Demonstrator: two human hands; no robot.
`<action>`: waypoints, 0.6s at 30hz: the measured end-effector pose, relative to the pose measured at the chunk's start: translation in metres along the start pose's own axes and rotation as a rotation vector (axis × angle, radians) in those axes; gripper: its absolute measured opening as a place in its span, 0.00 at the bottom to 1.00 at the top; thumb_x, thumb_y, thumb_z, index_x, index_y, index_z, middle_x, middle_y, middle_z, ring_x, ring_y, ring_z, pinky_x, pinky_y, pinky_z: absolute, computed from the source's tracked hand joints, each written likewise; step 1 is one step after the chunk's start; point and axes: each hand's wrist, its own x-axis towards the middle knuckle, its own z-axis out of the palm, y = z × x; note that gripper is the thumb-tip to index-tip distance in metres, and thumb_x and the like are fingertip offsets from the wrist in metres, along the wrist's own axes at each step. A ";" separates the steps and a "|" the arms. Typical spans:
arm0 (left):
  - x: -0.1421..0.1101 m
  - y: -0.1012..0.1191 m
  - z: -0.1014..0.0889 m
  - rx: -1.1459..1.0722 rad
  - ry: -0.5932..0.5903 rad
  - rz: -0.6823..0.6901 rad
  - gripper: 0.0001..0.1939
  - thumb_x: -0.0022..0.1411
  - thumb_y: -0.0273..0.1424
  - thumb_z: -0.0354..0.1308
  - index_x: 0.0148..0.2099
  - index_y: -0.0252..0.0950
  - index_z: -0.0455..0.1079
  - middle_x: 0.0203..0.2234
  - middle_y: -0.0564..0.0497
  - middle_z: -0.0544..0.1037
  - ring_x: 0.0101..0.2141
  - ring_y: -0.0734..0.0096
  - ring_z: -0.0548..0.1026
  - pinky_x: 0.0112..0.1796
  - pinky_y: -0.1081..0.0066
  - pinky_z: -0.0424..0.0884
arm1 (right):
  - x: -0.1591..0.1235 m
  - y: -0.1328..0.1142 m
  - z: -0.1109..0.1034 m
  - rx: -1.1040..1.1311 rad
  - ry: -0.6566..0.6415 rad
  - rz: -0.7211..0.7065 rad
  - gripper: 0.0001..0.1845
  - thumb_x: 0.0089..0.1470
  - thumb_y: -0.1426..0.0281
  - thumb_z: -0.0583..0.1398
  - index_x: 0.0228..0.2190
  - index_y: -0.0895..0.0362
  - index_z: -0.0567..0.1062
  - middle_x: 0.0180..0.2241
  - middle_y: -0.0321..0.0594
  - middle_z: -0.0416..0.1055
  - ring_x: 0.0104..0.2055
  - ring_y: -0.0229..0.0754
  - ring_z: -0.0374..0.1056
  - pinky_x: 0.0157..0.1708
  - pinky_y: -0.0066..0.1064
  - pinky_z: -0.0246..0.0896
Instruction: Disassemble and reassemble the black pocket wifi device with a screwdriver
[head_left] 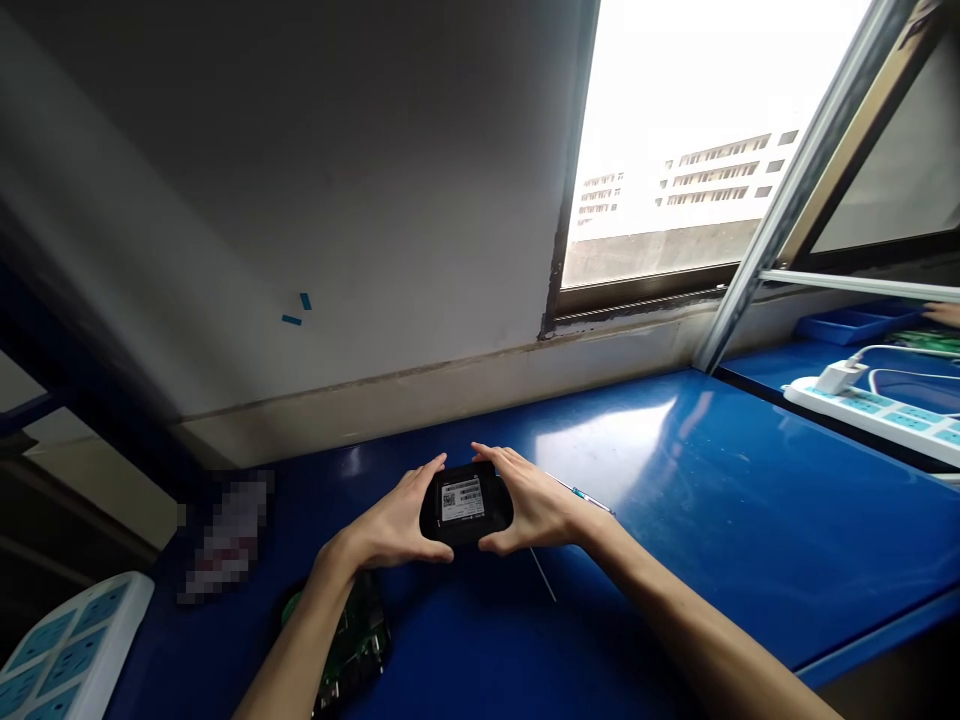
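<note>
A small black plastic box (468, 530) with a white label bearing a QR code and barcodes faces up at the middle of the blue table. My left hand (390, 518) curls around its left side, and my right hand (534, 503) grips the right side, thumbs at the near edge. Under my left forearm lies a green circuit board (358, 635), partly hidden. A pen (581, 494) rests just beyond my right wrist. Close to my right thumb, a thin pale rod (544, 575) extends toward the near side, its other end hidden by the hand.
White power strips stand at the lower left (82, 640) and far right (877, 408), the latter with a charger (841, 374) plugged in. A pixelated item (229, 540) lies left. Behind the table (720, 520) are a wall and window. Another person's hand (941, 314) shows at the right edge.
</note>
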 end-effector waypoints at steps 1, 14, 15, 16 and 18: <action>0.000 -0.001 0.000 -0.014 0.003 -0.002 0.63 0.43 0.35 0.76 0.76 0.41 0.47 0.69 0.36 0.60 0.68 0.43 0.60 0.65 0.48 0.59 | 0.000 0.001 0.001 0.013 0.000 0.001 0.66 0.35 0.58 0.76 0.69 0.56 0.53 0.59 0.54 0.67 0.62 0.61 0.63 0.63 0.54 0.60; 0.004 -0.016 -0.006 -0.158 0.132 0.057 0.58 0.42 0.36 0.77 0.72 0.40 0.53 0.66 0.38 0.65 0.67 0.45 0.62 0.66 0.49 0.58 | -0.005 0.018 0.006 0.349 -0.002 0.067 0.66 0.43 0.51 0.74 0.71 0.49 0.47 0.70 0.56 0.54 0.69 0.62 0.58 0.66 0.57 0.56; 0.005 -0.016 -0.006 -0.166 0.135 0.063 0.57 0.43 0.36 0.77 0.72 0.40 0.53 0.66 0.38 0.65 0.67 0.46 0.62 0.66 0.50 0.58 | -0.004 0.018 0.007 0.373 0.011 0.085 0.65 0.43 0.52 0.74 0.71 0.49 0.47 0.69 0.55 0.54 0.69 0.61 0.58 0.67 0.57 0.56; 0.006 -0.016 -0.006 -0.173 0.137 0.069 0.57 0.44 0.35 0.77 0.72 0.40 0.53 0.67 0.38 0.65 0.67 0.47 0.62 0.66 0.51 0.58 | -0.002 0.019 0.008 0.394 0.032 0.101 0.64 0.43 0.53 0.74 0.71 0.49 0.48 0.69 0.55 0.55 0.70 0.61 0.58 0.67 0.57 0.55; 0.008 -0.015 -0.006 -0.177 0.151 0.074 0.57 0.46 0.35 0.75 0.73 0.39 0.51 0.69 0.39 0.62 0.69 0.49 0.59 0.67 0.53 0.57 | 0.001 0.018 0.008 0.415 0.086 0.122 0.63 0.42 0.56 0.75 0.70 0.50 0.49 0.67 0.54 0.56 0.69 0.60 0.57 0.68 0.57 0.54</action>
